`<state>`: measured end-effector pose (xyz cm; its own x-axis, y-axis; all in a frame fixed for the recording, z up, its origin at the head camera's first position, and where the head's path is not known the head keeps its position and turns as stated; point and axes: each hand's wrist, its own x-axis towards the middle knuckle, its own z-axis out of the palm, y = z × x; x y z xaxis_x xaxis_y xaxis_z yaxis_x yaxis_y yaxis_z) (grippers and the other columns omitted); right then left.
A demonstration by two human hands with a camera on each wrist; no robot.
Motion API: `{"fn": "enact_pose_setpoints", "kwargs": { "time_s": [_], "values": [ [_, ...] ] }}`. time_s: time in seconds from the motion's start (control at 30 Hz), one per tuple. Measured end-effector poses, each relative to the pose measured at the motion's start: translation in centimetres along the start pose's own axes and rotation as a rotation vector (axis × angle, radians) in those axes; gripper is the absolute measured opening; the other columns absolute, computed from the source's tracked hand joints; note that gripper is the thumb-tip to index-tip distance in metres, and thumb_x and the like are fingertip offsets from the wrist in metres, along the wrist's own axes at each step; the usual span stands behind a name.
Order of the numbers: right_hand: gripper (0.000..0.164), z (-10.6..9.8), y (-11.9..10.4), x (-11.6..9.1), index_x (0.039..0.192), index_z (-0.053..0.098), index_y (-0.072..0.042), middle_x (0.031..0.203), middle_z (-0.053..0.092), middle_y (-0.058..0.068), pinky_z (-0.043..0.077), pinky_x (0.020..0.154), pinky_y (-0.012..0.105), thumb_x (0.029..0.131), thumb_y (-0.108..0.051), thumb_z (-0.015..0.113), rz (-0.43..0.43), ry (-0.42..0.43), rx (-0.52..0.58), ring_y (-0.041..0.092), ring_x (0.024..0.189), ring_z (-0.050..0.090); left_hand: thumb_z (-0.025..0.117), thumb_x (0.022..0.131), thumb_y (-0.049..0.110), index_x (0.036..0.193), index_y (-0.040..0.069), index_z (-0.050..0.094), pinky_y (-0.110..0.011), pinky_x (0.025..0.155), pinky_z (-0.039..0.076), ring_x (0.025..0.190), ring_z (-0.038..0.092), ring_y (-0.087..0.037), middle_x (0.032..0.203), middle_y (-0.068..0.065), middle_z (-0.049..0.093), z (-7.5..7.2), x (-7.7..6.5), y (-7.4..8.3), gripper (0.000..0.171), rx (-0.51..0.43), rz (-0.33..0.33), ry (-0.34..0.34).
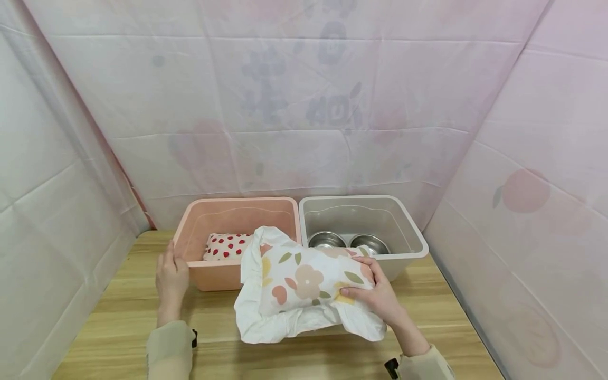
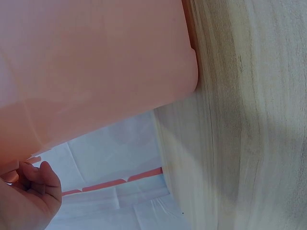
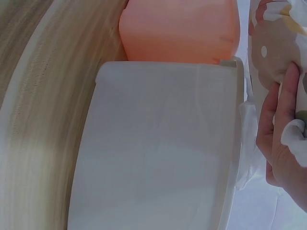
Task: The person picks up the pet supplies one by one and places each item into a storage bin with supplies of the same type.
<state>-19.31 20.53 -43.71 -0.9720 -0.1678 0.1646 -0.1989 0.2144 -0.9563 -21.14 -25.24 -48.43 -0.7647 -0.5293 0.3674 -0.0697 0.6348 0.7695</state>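
My right hand (image 1: 377,293) grips a small floral pillow (image 1: 304,282) with a white ruffled edge by its right end. The pillow hangs in front of the two bins and hides part of their front walls. In the right wrist view, the fingers of that hand press into the printed cloth. At the left, my left hand (image 1: 172,277) holds the rim of the peach-coloured bin (image 1: 216,277) near its front left corner. The left wrist view has these fingers curled at the rim, partly cut off by the frame. A strawberry-print cushion (image 1: 225,246) lies inside that bin, partly covered by the pillow.
Right beside it stands a grey-white bin (image 1: 413,232) holding two steel bowls (image 1: 370,244). Both bins sit on a wood-grain table (image 1: 209,338). Printed cloth walls (image 1: 304,105) close off the back and both sides.
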Motion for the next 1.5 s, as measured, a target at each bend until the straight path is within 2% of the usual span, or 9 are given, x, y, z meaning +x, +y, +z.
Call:
{"fn": "enact_pose_setpoints", "kwargs": {
  "time_s": [0.27, 0.5, 0.73, 1.0, 1.5],
  "values": [
    [0.072, 0.1, -0.4, 0.8, 0.131, 0.050, -0.014, 0.132, 0.050, 0.006, 0.044, 0.085, 0.027, 0.070, -0.004, 0.086, 0.029, -0.016, 0.015, 0.019, 0.104, 0.053, 0.032, 0.098, 0.013, 0.146, -0.002, 0.039, -0.064, 0.081, 0.036, 0.100, 0.046, -0.054, 0.109, -0.033, 0.046, 0.0, 0.0, 0.0, 0.051, 0.003, -0.001, 0.002],
    [0.072, 0.1, -0.8, 1.6, 0.132, 0.049, -0.014, 0.141, 0.046, 0.004, 0.043, 0.087, 0.026, 0.071, -0.005, 0.086, 0.033, -0.038, 0.022, 0.021, 0.108, 0.051, 0.031, 0.097, 0.013, 0.147, -0.002, 0.038, -0.064, 0.080, 0.036, 0.100, 0.046, -0.053, 0.110, -0.034, 0.046, 0.0, 0.0, -0.1, 0.053, 0.010, -0.001, -0.009],
    [0.072, 0.4, -1.3, 2.2, 0.132, 0.048, -0.017, 0.129, 0.049, 0.013, 0.045, 0.085, 0.028, 0.071, -0.007, 0.086, 0.057, -0.048, 0.015, 0.022, 0.103, 0.053, 0.031, 0.098, 0.013, 0.147, -0.002, 0.038, -0.062, 0.077, 0.037, 0.094, 0.047, -0.051, 0.107, -0.032, 0.046, 0.0, 0.1, -0.2, 0.052, 0.013, -0.005, -0.013],
    [0.071, 0.8, -1.5, 3.1, 0.131, 0.048, -0.019, 0.134, 0.046, 0.009, 0.047, 0.084, 0.030, 0.072, -0.008, 0.086, 0.047, -0.080, 0.026, 0.024, 0.104, 0.054, 0.031, 0.098, 0.014, 0.148, 0.000, 0.037, -0.062, 0.078, 0.037, 0.097, 0.046, -0.051, 0.107, -0.032, 0.046, -0.1, 0.0, -0.3, 0.053, 0.019, -0.013, -0.020],
    [0.072, 0.9, -1.8, 3.1, 0.132, 0.049, -0.019, 0.133, 0.047, 0.012, 0.044, 0.089, 0.033, 0.072, -0.008, 0.086, 0.048, -0.076, 0.037, 0.024, 0.106, 0.052, 0.031, 0.098, 0.013, 0.147, -0.001, 0.038, -0.063, 0.079, 0.037, 0.101, 0.046, -0.053, 0.109, -0.032, 0.046, -0.6, -1.3, 0.9, 0.052, 0.022, 0.006, -0.010]
  ]
}}
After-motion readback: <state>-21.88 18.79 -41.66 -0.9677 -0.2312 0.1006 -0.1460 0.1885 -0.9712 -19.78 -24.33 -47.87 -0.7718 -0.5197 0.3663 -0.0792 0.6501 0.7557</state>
